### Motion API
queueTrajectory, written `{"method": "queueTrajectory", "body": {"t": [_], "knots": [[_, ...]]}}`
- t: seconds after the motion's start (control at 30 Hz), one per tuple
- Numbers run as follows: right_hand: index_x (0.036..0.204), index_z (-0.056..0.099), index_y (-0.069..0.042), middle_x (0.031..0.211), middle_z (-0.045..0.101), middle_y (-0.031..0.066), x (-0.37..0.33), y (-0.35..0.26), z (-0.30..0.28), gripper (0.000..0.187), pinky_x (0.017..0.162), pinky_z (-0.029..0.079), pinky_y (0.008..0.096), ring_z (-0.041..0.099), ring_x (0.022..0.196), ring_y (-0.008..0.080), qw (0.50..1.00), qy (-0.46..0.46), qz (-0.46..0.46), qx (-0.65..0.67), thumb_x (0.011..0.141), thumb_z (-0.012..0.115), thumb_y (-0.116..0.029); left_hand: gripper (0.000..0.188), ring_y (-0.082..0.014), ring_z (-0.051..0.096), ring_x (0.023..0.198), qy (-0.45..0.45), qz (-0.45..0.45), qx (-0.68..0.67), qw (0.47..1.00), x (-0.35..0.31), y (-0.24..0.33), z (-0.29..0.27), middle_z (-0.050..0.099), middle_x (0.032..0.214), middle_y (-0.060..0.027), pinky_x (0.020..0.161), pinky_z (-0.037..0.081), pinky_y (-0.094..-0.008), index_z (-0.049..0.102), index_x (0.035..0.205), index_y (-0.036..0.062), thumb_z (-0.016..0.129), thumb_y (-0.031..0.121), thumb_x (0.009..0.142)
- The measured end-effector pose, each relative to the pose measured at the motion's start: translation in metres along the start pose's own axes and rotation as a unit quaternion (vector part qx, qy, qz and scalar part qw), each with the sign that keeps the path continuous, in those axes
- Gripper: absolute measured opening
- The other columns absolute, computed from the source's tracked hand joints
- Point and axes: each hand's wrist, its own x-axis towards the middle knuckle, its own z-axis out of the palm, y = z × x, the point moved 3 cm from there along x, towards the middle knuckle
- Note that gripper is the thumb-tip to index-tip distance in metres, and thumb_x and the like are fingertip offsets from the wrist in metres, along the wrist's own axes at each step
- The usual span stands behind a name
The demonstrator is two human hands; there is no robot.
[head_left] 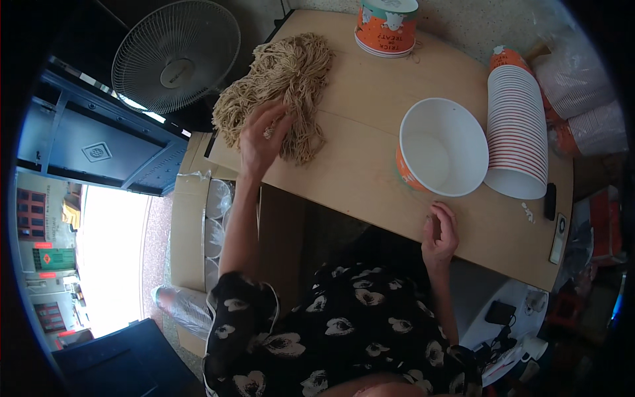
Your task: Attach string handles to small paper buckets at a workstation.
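Note:
My left hand (263, 135) reaches over a heap of tan twine cords (291, 73) on the left of the table. Its fingers are stretched and apart, with cords showing between thumb and fingers; no strand is plainly gripped. At the table's front edge, my right hand (441, 235) has loosely curled fingers, with a gap to the thumb and nothing visible in it. Just beyond it, a paper bucket (440, 147), white inside and orange outside, is tilted so its mouth faces me. No cord shows inside.
A long stack of nested paper buckets (516, 126) lies at the right. Orange and green buckets (387, 30) stand upside down at the back. Plastic-wrapped buckets (589, 86) sit beyond the stack. A fan (177, 66) stands left of the table, above an open cardboard box (188, 231).

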Motion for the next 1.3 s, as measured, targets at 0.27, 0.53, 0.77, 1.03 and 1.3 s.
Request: {"method": "queueTrajectory", "body": {"t": [0.27, 0.53, 0.77, 1.03, 1.3], "knots": [[0.112, 0.067, 0.001, 0.119, 0.065, 0.0142, 0.001, -0.001, 0.002, 0.025, 0.094, 0.052, 0.0393, 0.062, 0.109, 0.0319, 1.000, -0.004, -0.010, -0.027, 0.087, 0.065, 0.003, 0.011, -0.0254, 0.064, 0.082, -0.005, -0.069, 0.163, 0.984, -0.076, 0.053, 0.013, 0.064, 0.081, -0.0059, 0.072, 0.053, -0.0395, 0.076, 0.086, 0.0098, 0.081, 0.010, 0.076], [0.109, 0.067, 0.002, 0.117, 0.066, 0.0146, -0.003, -0.004, 0.004, 0.023, 0.094, 0.052, 0.0382, 0.063, 0.107, 0.0314, 1.000, -0.004, -0.012, -0.006, 0.087, 0.065, 0.003, 0.008, -0.0330, 0.061, 0.083, -0.019, -0.087, 0.174, 0.981, -0.094, 0.036, 0.019, 0.060, 0.086, -0.0099, 0.071, 0.052, -0.0439, 0.066, 0.081, 0.0071, 0.073, 0.012, 0.082], [0.116, 0.065, 0.000, 0.122, 0.065, 0.0161, 0.016, -0.067, 0.003, 0.031, 0.103, 0.044, 0.0458, 0.061, 0.115, 0.0346, 0.970, -0.107, -0.182, 0.125, 0.085, 0.062, 0.003, 0.013, -0.0403, 0.064, 0.080, -0.245, -0.073, -0.099, 0.962, -0.141, 0.127, 0.038, 0.059, 0.085, -0.0196, 0.070, 0.052, -0.0484, 0.056, 0.096, 0.0015, 0.066, 0.007, 0.089], [0.125, 0.061, 0.001, 0.107, 0.069, 0.0147, 0.009, -0.068, 0.006, 0.034, 0.115, 0.029, 0.0524, 0.062, 0.111, 0.0347, 0.915, -0.292, -0.201, 0.192, 0.097, 0.057, -0.018, 0.010, -0.0252, 0.070, 0.079, -0.453, -0.124, -0.348, 0.811, -0.131, 0.195, 0.039, 0.069, 0.085, -0.0142, 0.069, 0.055, -0.0346, 0.059, 0.098, -0.0019, 0.064, 0.003, 0.091], [0.114, 0.066, 0.001, 0.082, 0.066, 0.0079, -0.020, -0.066, -0.047, 0.028, 0.105, 0.042, 0.0490, 0.066, 0.080, 0.0254, 0.958, -0.176, -0.173, 0.148, 0.089, 0.071, -0.012, 0.010, -0.0077, 0.068, 0.079, -0.477, -0.223, -0.408, 0.746, -0.128, 0.214, 0.062, 0.071, 0.083, -0.0064, 0.069, 0.056, -0.0242, 0.058, 0.088, -0.0018, 0.066, 0.000, 0.093]]}}
